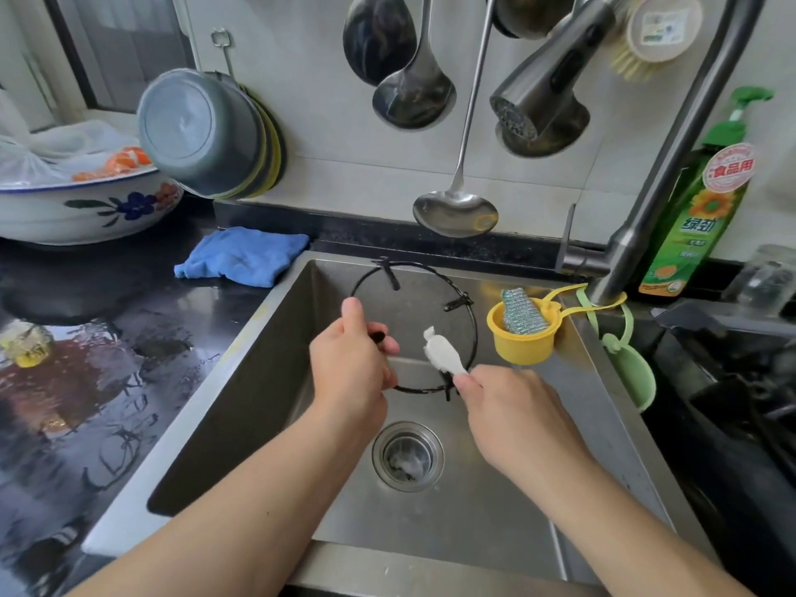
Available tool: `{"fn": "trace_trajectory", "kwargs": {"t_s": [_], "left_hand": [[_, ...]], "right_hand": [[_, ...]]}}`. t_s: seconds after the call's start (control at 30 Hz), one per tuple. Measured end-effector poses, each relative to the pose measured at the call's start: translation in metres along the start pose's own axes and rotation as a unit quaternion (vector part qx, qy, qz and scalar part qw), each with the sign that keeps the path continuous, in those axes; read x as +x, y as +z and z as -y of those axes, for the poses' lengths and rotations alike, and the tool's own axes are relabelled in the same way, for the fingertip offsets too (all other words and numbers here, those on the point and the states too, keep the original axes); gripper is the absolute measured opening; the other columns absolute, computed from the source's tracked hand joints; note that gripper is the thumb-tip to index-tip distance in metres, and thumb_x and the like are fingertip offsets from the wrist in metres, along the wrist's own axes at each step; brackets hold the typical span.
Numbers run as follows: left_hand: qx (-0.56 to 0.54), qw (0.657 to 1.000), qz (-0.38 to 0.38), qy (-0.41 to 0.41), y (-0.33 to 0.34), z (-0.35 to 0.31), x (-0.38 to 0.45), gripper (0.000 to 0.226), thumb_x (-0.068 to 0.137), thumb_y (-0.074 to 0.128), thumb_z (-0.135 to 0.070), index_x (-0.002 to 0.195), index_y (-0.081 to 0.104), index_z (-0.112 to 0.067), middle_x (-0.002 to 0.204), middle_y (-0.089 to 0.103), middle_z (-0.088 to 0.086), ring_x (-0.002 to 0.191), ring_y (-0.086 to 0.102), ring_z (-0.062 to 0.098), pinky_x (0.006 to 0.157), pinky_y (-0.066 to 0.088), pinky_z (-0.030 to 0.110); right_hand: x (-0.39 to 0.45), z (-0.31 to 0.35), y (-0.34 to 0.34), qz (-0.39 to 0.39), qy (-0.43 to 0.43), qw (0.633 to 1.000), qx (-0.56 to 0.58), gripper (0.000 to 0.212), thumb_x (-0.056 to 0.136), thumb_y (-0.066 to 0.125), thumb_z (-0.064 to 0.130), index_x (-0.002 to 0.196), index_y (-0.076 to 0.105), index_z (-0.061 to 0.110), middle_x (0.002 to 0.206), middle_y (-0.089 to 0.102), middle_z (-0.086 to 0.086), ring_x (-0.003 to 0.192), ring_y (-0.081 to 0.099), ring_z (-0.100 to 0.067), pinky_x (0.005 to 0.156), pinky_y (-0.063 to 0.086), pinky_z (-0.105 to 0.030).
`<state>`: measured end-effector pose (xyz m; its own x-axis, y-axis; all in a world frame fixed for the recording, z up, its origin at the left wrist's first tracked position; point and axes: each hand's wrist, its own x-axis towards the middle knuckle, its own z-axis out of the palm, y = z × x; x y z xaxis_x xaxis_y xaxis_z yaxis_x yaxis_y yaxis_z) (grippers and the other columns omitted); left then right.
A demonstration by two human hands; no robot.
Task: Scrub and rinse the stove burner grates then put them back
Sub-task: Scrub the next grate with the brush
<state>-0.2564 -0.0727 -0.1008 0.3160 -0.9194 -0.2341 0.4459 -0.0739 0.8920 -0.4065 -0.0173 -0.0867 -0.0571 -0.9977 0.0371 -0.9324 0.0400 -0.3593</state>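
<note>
Left hand point(349, 359) gripping black ring grate point(467, 333) by its left rim, held upright over sink point(241, 407). Right hand point(512, 417) pinching white brush point(441, 353), head inside the ring, near lower rim. Yellow cup point(523, 344) with steel scourer point(519, 312) hanging just right of grate. Blue cloth point(241, 256) on wet surface point(86, 381) behind

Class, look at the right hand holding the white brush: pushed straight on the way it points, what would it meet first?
Probably the grate ring: the right hand aims its brush up-left across it, though depth is unclear.
</note>
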Motion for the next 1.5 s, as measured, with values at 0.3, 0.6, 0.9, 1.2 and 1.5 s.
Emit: {"fn": "trace_trajectory", "kwargs": {"t_s": [0.3,0.6,0.9,1.2,1.5], "left_hand": [[0.001,1.000,0.012,0.005,0.003,0.002,-0.003,0.048,0.109,0.040,-0.042,0.084,0.056,-0.004,0.059,0.054,0.011,0.039,0.030,0.014,0.041,0.025,0.025],[-0.022,1.000,0.011,-0.012,0.000,0.000,0.002,0.049,0.109,0.039,-0.042,0.082,0.054,-0.005,0.057,0.054,0.010,0.038,0.028,0.013,0.038,0.023,0.022],[-0.094,0.993,-0.018,-0.065,-0.013,-0.009,0.017,0.045,0.110,0.038,-0.041,0.084,0.051,-0.007,0.054,0.052,0.006,0.033,0.028,0.008,0.034,0.021,0.019],[-0.097,0.992,0.023,-0.077,-0.015,-0.011,0.018,0.048,0.109,0.040,-0.043,0.081,0.052,-0.006,0.058,0.049,0.007,0.033,0.027,0.005,0.032,0.021,0.017],[-0.055,0.995,0.055,-0.060,-0.017,-0.015,0.019,0.047,0.109,0.041,-0.042,0.080,0.051,-0.007,0.059,0.049,0.007,0.032,0.025,0.005,0.032,0.020,0.017]], "right_hand": [[0.003,-0.004,0.004,-0.004,-0.013,1.000,0.013,0.047,0.104,0.037,0.047,0.066,0.040,0.019,0.070,0.050,-0.002,0.073,0.052,-0.029,0.058,0.036,-0.038],[0.006,0.001,0.004,-0.015,-0.028,0.999,0.022,0.048,0.104,0.039,0.046,0.067,0.042,0.016,0.067,0.048,-0.001,0.073,0.049,-0.029,0.060,0.038,-0.038],[-0.005,-0.016,0.007,-0.004,-0.040,0.999,0.027,0.050,0.102,0.040,0.050,0.066,0.040,0.015,0.065,0.049,-0.003,0.072,0.053,-0.031,0.059,0.040,-0.040],[0.004,-0.033,-0.008,0.007,-0.038,0.998,0.052,0.044,0.100,0.044,0.050,0.078,0.061,0.016,0.068,0.058,-0.004,0.070,0.057,-0.026,0.063,0.048,-0.040],[0.004,-0.036,-0.006,0.023,-0.035,0.999,0.035,0.045,0.101,0.044,0.050,0.077,0.059,0.015,0.069,0.059,-0.003,0.072,0.058,-0.025,0.064,0.047,-0.039]]}}
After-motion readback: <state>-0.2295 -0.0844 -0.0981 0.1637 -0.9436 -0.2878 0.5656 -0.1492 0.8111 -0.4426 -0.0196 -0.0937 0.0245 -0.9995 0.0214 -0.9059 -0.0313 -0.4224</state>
